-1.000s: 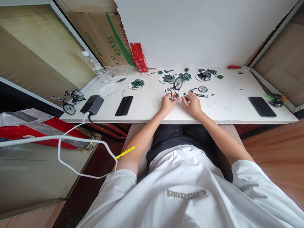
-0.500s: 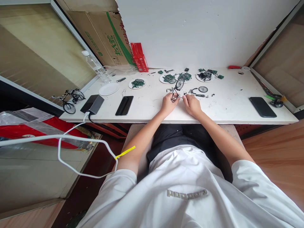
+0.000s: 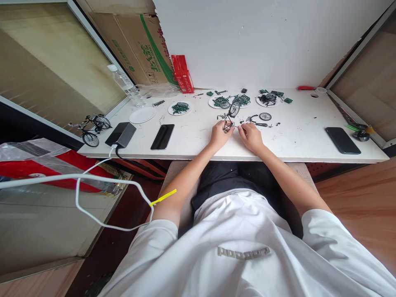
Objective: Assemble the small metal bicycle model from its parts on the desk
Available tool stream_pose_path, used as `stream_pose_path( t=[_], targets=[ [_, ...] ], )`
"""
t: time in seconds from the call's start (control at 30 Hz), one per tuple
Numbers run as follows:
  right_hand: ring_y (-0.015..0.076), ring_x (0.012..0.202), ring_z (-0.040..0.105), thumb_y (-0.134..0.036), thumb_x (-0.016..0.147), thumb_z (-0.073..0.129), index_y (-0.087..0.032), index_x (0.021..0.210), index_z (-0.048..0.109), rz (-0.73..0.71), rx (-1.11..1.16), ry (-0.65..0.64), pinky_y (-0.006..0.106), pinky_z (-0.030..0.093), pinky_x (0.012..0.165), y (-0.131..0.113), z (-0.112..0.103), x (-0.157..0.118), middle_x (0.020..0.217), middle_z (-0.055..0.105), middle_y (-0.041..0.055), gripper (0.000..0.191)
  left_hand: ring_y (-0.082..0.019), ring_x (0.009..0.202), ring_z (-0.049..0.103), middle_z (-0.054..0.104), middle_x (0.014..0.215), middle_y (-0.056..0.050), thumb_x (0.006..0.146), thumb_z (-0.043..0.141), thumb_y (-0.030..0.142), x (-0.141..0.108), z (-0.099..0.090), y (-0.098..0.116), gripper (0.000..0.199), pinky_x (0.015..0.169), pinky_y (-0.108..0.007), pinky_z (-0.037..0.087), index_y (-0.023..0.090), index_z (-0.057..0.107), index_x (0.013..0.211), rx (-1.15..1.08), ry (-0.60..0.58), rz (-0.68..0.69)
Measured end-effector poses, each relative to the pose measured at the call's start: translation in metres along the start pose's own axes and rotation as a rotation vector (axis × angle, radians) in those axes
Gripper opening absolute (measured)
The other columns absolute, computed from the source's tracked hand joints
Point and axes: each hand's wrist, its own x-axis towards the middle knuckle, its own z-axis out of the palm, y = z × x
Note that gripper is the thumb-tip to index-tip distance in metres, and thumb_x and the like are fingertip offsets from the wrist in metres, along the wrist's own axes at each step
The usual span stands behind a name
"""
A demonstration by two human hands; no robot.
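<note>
A black model bicycle [image 3: 228, 123], with one spoked wheel [image 3: 234, 109] pointing up and away, is gripped at its frame by my left hand [image 3: 219, 136]. To its right, my right hand [image 3: 251, 136] is closed in a pinch, fingertips close to the bicycle. Something thin and dark runs from those fingertips toward the frame, too small to name. Just beyond my right hand lie a loose spoked wheel [image 3: 265, 116], a pair of black-handled pliers [image 3: 261, 124] and small dark parts. Fingers hide part of the frame.
Plates of green parts [image 3: 180, 108] and black parts [image 3: 267, 99] stand along the back. A complete model bicycle [image 3: 94, 128], a grey power adapter [image 3: 120, 135] and a phone [image 3: 162, 137] are at left. Another phone [image 3: 342, 140] lies right. A white cable [image 3: 102, 178] hangs at lower left.
Both hands stay almost in place around the model bicycle. The whole view has shifted very slightly; nothing else has visibly moved.
</note>
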Motion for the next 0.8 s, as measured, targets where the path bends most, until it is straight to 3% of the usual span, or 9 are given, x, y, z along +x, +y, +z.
stream_pose_path(
  t=[0.27, 0.37, 0.47, 0.67, 0.8],
  targets=[
    [0.0327, 0.091, 0.063, -0.068, 0.117, 0.025, -0.028, 0.083, 0.051, 0.032, 0.019, -0.008, 0.040, 0.044, 0.069, 0.0016, 0.0024, -0.0006, 0.082, 0.064, 0.0121, 0.059, -0.022, 0.098, 0.080, 0.083, 0.120, -0.015, 0.091, 0.083, 0.026, -0.0005, -0.0005, 0.0019, 0.021, 0.077, -0.030, 0.066, 0.018, 0.080, 0.111, 0.012, -0.016, 0.007],
    [0.0321, 0.096, 0.067, -0.066, 0.116, 0.035, -0.026, 0.105, 0.059, 0.062, 0.078, 0.006, 0.041, 0.047, 0.072, 0.0001, 0.0017, -0.0017, 0.102, 0.073, 0.0142, 0.048, -0.023, 0.098, 0.080, 0.083, 0.119, -0.015, 0.091, 0.083, 0.025, -0.0001, -0.0009, 0.0005, 0.022, 0.081, -0.032, 0.067, 0.018, 0.080, 0.112, 0.015, -0.013, 0.013],
    [0.0309, 0.101, 0.069, -0.061, 0.113, 0.047, -0.025, 0.123, 0.056, 0.065, 0.126, 0.001, 0.040, 0.049, 0.073, 0.0003, 0.0022, -0.0025, 0.121, 0.074, 0.0167, 0.038, -0.022, 0.097, 0.081, 0.084, 0.119, -0.015, 0.091, 0.082, 0.022, 0.0005, -0.0009, -0.0009, 0.022, 0.083, -0.032, 0.067, 0.017, 0.080, 0.113, 0.002, -0.015, 0.013],
    [0.0320, 0.107, 0.068, -0.045, 0.111, 0.050, -0.026, 0.117, 0.054, 0.016, 0.095, -0.013, 0.039, 0.048, 0.069, 0.0038, 0.0050, -0.0025, 0.121, 0.073, 0.0168, 0.020, -0.023, 0.102, 0.082, 0.085, 0.119, -0.015, 0.090, 0.084, 0.024, 0.0020, 0.0000, -0.0037, 0.024, 0.084, -0.033, 0.067, 0.017, 0.080, 0.113, -0.051, -0.016, -0.046],
    [0.0335, 0.107, 0.066, -0.045, 0.113, 0.051, -0.027, 0.110, 0.054, 0.018, 0.049, -0.033, 0.039, 0.046, 0.069, 0.0051, 0.0062, -0.0012, 0.113, 0.072, 0.0160, 0.019, -0.023, 0.101, 0.082, 0.085, 0.118, -0.015, 0.090, 0.084, 0.023, 0.0027, 0.0007, -0.0069, 0.024, 0.085, -0.033, 0.067, 0.017, 0.080, 0.113, -0.044, -0.031, -0.038]
  ],
)
